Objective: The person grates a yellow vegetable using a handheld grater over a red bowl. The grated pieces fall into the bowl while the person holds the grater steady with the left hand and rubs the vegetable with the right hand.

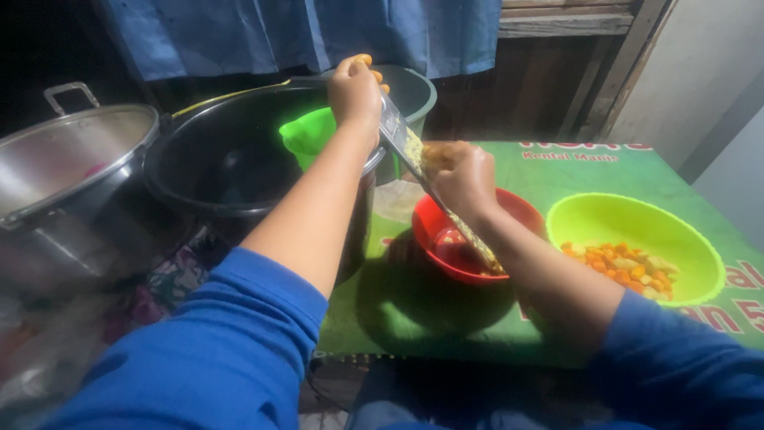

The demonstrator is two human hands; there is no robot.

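While the left hand (355, 89) grips the top of the flat metal grater (414, 155), tilted w/ its foot in the red bowl (440, 239), the right hand (463, 177) presses a yellowish piece on it; fingertips best kept clear. Green bowl (637, 219) at 3 o'clock.

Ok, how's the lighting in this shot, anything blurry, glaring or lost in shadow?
Head view: light falls mainly on the green table cover and lime bowl; the upper left corner is nearly black. The red bowl casts a dark shadow toward the viewer. The steel pot lid shows soft glare. The right hand and the grater look slightly motion-blurred; the left hand is sharper.
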